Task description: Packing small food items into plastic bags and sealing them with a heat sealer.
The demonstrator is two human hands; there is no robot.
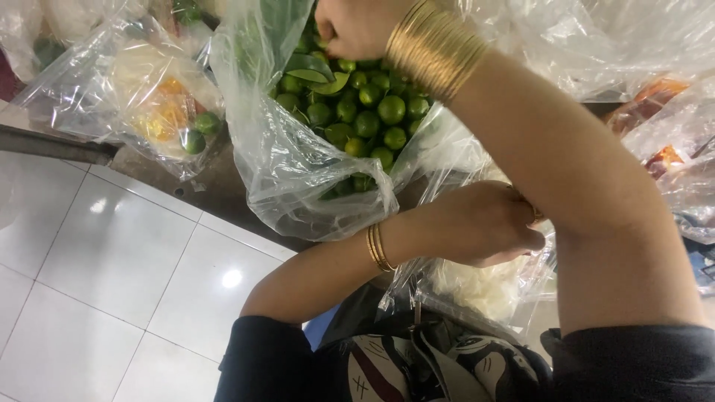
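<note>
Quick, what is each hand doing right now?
Left hand: closed on a clear bag.
Right hand: curled among the limes; what it holds cannot be told.

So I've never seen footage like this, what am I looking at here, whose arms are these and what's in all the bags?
This is one picture from a camera worn on a person's head, looking down at their own bare arms. The right hand, with gold bangles on its wrist, reaches into an open clear bag of small green limes. The left hand grips another clear bag holding something white. More bags sit on the counter; white floor tiles lie below. Whether the right hand holds a lime cannot be told.
</note>
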